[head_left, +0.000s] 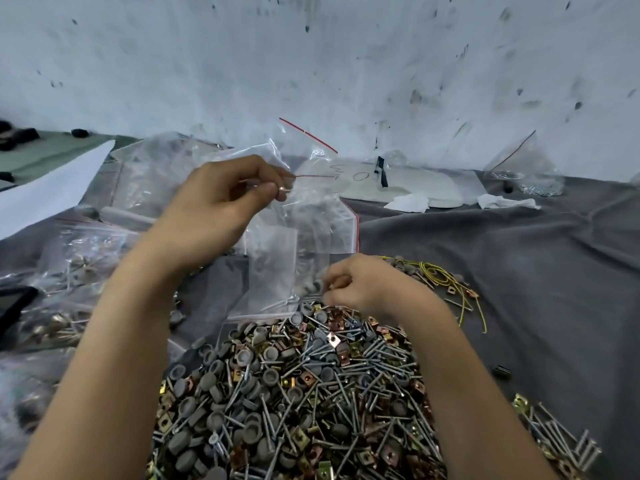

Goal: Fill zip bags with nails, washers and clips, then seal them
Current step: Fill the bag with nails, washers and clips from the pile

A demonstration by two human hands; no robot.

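A clear zip bag (277,258) with a red seal line hangs upright above the table. My left hand (221,199) pinches its top edge between thumb and fingers. Some nails and grey washers lie in the bag's bottom. My right hand (356,284) is curled at the bag's lower right side, fingers closed on small parts at the far edge of the pile; what it holds is hidden. A large pile of nails, grey washers and brass clips (294,400) fills the near middle of the grey cloth.
Filled bags (65,271) lie heaped at the left. Empty zip bags (311,147) stand behind the held one. A yellow wire (446,282) lies right of my right hand. Another bag (523,171) sits far right by the stained wall. White papers (412,188) lie behind.
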